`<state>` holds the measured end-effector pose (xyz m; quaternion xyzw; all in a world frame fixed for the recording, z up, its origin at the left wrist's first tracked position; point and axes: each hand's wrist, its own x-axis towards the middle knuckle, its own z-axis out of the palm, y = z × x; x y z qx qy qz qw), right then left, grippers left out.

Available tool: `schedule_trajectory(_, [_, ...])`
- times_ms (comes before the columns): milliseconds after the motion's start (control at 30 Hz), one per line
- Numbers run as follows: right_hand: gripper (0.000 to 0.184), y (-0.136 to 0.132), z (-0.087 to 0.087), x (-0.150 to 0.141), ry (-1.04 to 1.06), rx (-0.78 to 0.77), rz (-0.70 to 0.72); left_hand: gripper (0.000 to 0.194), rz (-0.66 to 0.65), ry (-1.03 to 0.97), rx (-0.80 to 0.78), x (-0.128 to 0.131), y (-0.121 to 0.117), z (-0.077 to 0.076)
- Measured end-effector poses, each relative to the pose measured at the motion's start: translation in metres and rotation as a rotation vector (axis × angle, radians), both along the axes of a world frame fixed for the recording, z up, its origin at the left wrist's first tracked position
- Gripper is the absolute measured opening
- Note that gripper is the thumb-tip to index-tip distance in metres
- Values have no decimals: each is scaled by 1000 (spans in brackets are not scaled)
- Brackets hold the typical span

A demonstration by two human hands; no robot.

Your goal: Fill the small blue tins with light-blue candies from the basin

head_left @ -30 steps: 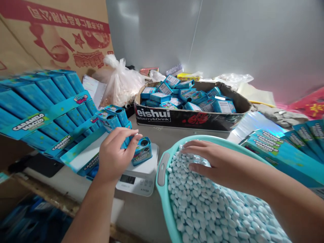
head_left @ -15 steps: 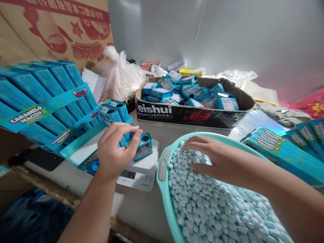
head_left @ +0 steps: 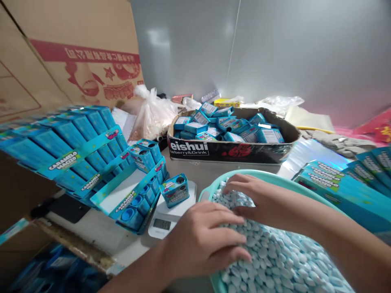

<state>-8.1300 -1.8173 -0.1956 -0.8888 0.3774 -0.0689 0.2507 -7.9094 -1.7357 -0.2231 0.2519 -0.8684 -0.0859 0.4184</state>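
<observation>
A teal basin (head_left: 275, 176) heaped with pale blue candy tablets (head_left: 275, 260) sits in front of me. My left hand (head_left: 201, 240) lies palm down on the tablets at the basin's near left side, fingers curled over them. My right hand (head_left: 256, 195) rests on the pile at the far side, fingers bent into the tablets. A small blue candy tin (head_left: 174, 190) stands by itself on a white digital scale (head_left: 171, 215), left of the basin, with neither hand touching it.
An open blue display tray (head_left: 137, 195) holding small tins lies left of the scale, with stacked blue display boxes (head_left: 70, 150) behind it. A cardboard tray (head_left: 229, 148) full of blue tins stands at the back. More blue boxes (head_left: 342, 183) lie on the right. A plastic bag (head_left: 154, 114) leans at the back left.
My left hand has let go of the tin on the scale and moved right onto the tablets in the basin. My right hand stays on the pile.
</observation>
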Motion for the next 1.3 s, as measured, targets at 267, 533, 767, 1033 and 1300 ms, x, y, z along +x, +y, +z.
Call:
schedule_trajectory(267, [35,3,8,2,29,37,-39,48,817,-214,119,65,-22,2])
schedule_trajectory(533, [42,6,17,0,29,35,-19,70,851,-164,424,93,-5,-7])
schedule_trajectory(767, [41,4,17,-5,13,22,-7,93,960,-287,263,160,14,91])
schedule_trajectory(1033, [43,4,17,-5,54,9,-16,32,850,-505,192,210,-59,110])
schedule_trajectory(1300, [41,3,16,-4,44,-6,-31,57,907,-268,85,216,-73,50])
